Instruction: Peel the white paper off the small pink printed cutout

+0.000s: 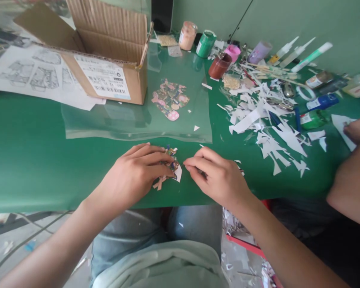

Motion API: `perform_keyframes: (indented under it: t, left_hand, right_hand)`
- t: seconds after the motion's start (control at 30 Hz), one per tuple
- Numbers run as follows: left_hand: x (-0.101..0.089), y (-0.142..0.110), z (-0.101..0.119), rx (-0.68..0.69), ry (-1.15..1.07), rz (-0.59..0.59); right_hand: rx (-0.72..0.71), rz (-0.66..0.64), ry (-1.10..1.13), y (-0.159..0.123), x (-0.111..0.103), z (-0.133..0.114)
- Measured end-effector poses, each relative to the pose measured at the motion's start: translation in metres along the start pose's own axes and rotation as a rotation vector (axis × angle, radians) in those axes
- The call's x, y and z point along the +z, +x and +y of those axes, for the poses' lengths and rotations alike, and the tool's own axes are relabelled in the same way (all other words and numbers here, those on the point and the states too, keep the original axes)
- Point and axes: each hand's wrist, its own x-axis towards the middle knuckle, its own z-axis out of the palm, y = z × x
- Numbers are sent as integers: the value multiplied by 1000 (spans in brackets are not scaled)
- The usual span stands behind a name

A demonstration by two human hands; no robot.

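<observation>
My left hand (129, 170) lies with its fingers stretched out over a small pile of colourful cut paper pieces (177, 173) near the table's front edge. Its fingertips touch the pieces and hide part of them. Just right of the pile is my right hand (220, 174), thumb and fingers pinched together. Whatever is between those fingertips, if anything, is too small to make out. A few printed scraps (240, 170) show partly behind the right hand. Beyond both hands, a clear plastic sheet (108, 128) carries a heap of pink and brown printed cutouts (171, 98).
An open cardboard box (108, 76) stands on the back left over printed drawings (33, 76). White paper scraps (252, 116) spread across the right, below paint jars (206, 44) and glue bottles (285, 51). At the far right, another person's arm (354, 180) rests by the table.
</observation>
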Motion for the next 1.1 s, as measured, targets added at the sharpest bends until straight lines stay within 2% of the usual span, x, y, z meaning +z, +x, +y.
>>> perform_keyframes:
  t: [0.1, 0.33, 0.47, 0.6, 0.8, 1.1]
  left_hand:
    - [2, -1, 5, -17, 35, 3]
    - [23, -8, 41, -174, 313, 178]
    - [34, -7, 51, -237, 323, 217]
    - [37, -6, 52, -243, 260, 256]
    - [34, -8, 54, -253, 197, 269]
    - [39, -10, 52, -240, 210, 293]
  right_hand:
    - [36, 21, 5, 1, 1, -3]
    - [164, 29, 2, 4, -2, -12]
    - [262, 54, -31, 8, 3, -24]
    - [309, 84, -75, 9, 13, -36]
    - [302, 76, -116, 7, 16, -37]
    - [188, 92, -129, 8, 15, -29]
